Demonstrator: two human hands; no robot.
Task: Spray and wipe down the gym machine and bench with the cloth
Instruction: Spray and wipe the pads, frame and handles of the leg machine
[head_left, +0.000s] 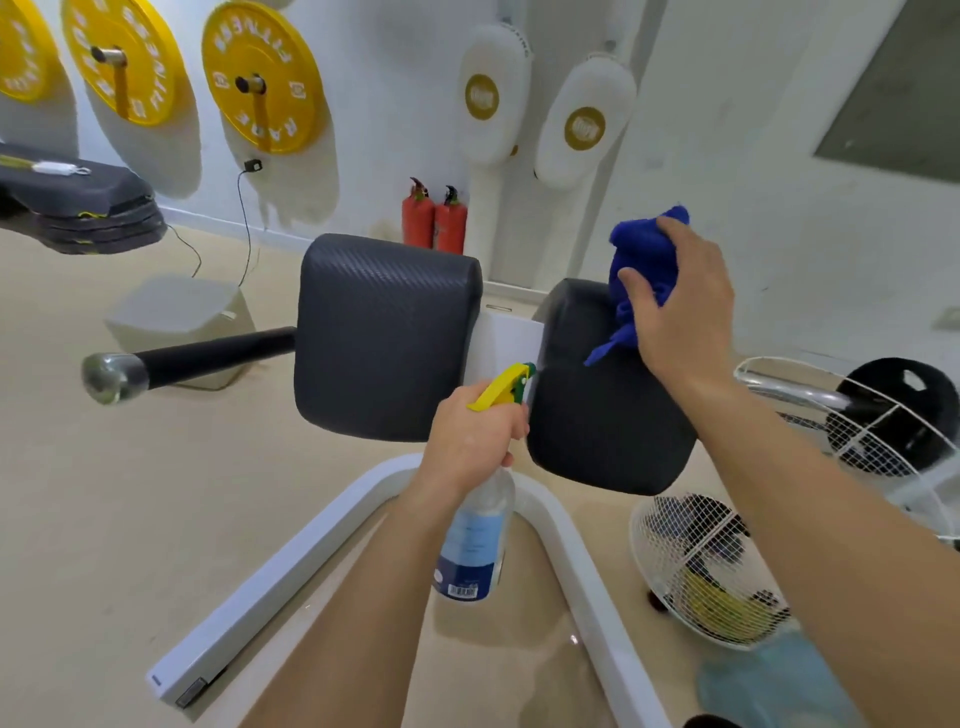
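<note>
Gripping: left hand (470, 434) has its fingers wrapped tight on the spray bottle (475, 540) neck, yellow-green trigger head pointing at the gap between the pads.
Right hand (680, 306): fingers clamped on a bunched blue cloth (641, 260), pressed against the top edge of the right pad (597, 415).
Left pad (384, 332): dark textured upholstery, just beside the right pad, white bracket between them.
Frame (291, 577): white tube, U-shaped, running along the floor below the pads.
Handle (187, 358): black bar with chrome end cap, sticking out left of the left pad.
Floor: beige, glossy.
Wall: white, three yellow weight plates (260, 73) on pegs, two white pads hung to the right.
Corner: two red fire extinguishers (434, 215) behind the left pad.
Right side: white wire fan guards (696, 566) on the floor.
Far left: black stacked steps (88, 208).
</note>
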